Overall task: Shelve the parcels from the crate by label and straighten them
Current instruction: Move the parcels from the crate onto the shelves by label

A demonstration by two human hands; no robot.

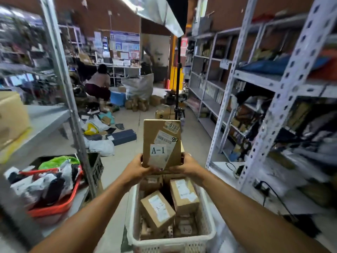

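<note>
The A-1 parcel [161, 144] stands upright above the white crate [206, 212], my left hand [139, 169] and right hand [184, 166] each pinching a bottom corner. Gripped so low, it could tip forward into the crate. It's flat brown cardboard, its label crooked.

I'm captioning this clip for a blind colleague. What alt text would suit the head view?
Both hands, left hand and right hand, hold a cardboard parcel labelled A-1 upright above a white crate of more parcels, one labelled A-2. Metal shelving lines a cluttered storeroom aisle, with a red basket of bags at the left.
</note>
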